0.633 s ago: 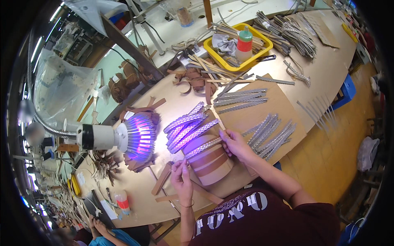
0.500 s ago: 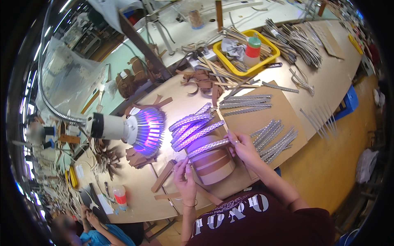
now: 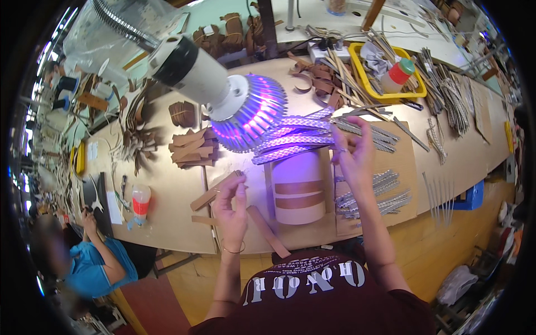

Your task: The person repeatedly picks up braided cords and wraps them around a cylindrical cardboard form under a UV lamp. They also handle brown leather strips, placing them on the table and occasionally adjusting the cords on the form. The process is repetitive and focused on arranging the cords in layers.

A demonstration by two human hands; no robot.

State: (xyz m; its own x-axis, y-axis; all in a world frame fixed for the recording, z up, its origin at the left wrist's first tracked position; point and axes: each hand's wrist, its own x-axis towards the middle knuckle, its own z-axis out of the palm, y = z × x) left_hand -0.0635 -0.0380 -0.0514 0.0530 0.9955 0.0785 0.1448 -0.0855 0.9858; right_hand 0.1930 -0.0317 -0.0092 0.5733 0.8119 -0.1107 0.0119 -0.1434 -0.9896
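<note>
A view from above of a long wooden workbench, seen by the person working at it. In the centre stands an upright cylinder, pale with 2 brown bands. Several silvery braided strips lie across its top, fanned toward the right and lit violet. The right hand is raised beside the cylinder's top, its fingertips pressed together on the right ends of the strips. The left hand hovers left of the cylinder with thumb and forefinger pinched together; what they pinch is too small to tell.

A white lamp with a ribbed head, on a flexible metal hose, hangs close over the strips and hides their left ends. More braided strips lie on a brown cardboard sheet right of the cylinder. Flat brown wooden slats lie near the left hand, and a stack of brown pieces sits further left.

At the far edge a yellow tray holds sticks and a pale bottle with a red cap. Another small bottle with a red band stands at the left. A blue box sits at the bench's right edge. At lower left sits another person in a blue shirt.
</note>
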